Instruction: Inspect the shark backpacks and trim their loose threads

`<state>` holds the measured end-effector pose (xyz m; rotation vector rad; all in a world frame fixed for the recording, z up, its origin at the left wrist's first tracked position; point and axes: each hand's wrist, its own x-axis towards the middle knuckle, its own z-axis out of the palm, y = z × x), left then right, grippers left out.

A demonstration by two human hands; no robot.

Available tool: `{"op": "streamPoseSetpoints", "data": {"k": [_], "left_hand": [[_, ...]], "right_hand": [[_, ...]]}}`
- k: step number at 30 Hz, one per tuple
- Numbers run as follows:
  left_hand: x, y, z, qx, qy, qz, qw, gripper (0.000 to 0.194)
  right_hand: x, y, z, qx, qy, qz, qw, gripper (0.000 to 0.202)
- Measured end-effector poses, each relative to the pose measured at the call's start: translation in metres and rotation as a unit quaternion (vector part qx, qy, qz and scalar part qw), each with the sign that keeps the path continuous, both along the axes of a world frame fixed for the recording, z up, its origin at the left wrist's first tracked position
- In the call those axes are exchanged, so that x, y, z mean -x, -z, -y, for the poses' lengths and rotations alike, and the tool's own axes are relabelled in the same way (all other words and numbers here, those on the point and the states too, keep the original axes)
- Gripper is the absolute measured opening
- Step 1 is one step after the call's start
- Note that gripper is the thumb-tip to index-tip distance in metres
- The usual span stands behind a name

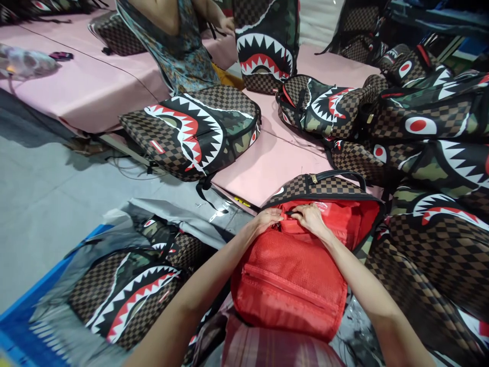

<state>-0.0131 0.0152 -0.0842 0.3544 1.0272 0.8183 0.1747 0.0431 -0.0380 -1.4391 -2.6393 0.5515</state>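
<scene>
An open backpack (pixel 290 285) with a red lining lies in front of me, its flap folded down toward my lap and its checkered top with a black handle at the far side. Inside its upper part, my right hand (pixel 310 216) pinches a small black piece (pixel 290 213) near a red inner pocket. My left hand (pixel 270 218) is at the left edge of the opening, fingers pressed together on the red lining beside that black piece. A pale round print shows on the lining just beyond my right hand.
A shark-mouth backpack (pixel 194 132) lies on the pink table (pixel 263 168), and another (pixel 267 46) stands behind it. More backpacks (pixel 439 244) pile up at the right. At lower left, a blue crate (pixel 23 311) holds bags in grey plastic. A person (pixel 187 51) is across the table.
</scene>
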Motion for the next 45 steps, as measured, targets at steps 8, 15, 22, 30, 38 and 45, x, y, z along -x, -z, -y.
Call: {"op": "streamPoseSetpoints", "data": {"k": [8,15,22,30,38,45], "left_hand": [[0.0,0.002,0.0,-0.002,-0.007,-0.002,1.0,0.026],[-0.002,0.003,-0.001,0.003,-0.012,-0.012,1.0,0.025],[-0.002,0.0,-0.001,0.006,-0.016,-0.019,1.0,0.026],[-0.003,-0.001,-0.001,0.001,-0.016,-0.024,1.0,0.025],[-0.007,-0.001,0.002,0.007,-0.023,-0.028,0.999,0.033],[-0.003,0.002,-0.006,0.033,0.006,-0.007,0.999,0.032]], "right_hand": [[-0.002,0.005,0.0,-0.002,0.014,-0.016,1.0,0.021],[-0.003,0.004,0.0,-0.001,0.011,-0.017,1.0,0.023],[0.001,0.002,0.001,-0.005,-0.001,-0.016,1.0,0.021],[0.001,-0.001,0.001,0.003,0.014,0.003,1.0,0.023],[0.0,-0.003,0.0,-0.001,0.072,0.003,0.997,0.03],[0.006,-0.003,-0.001,-0.006,0.028,0.017,0.999,0.026]]}}
